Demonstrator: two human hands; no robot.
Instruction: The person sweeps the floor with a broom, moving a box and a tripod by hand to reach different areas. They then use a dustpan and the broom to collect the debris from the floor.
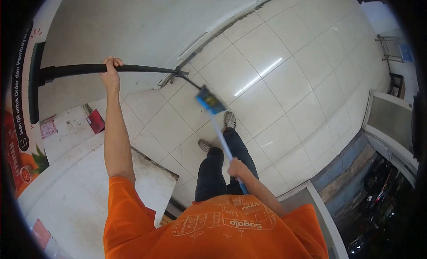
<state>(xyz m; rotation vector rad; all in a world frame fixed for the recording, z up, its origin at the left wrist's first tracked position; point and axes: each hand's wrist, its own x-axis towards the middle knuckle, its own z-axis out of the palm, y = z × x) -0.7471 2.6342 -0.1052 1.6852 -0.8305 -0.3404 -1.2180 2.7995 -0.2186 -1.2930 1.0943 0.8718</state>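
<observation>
I see the white tiled floor (275, 81) below, and the long black pole (133, 68) reaching left to a dark bar. The left hand (110, 74) grips this pole; the right hand (238, 167) is closed on the blue handle (227, 147), near the body. I judge the cleaning stroke is in progress — next, both hands must push together. The tool head at the blue label (210, 100) is hard to make out.

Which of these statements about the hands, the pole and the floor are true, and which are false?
1. The left hand grips a black pole. True.
2. The right hand is empty. False: it holds a blue handle.
3. The floor has white tiles. True.
4. The person wears a green shirt. False: the shirt is orange.
5. Both shoes stand on the tiles. True.
</observation>
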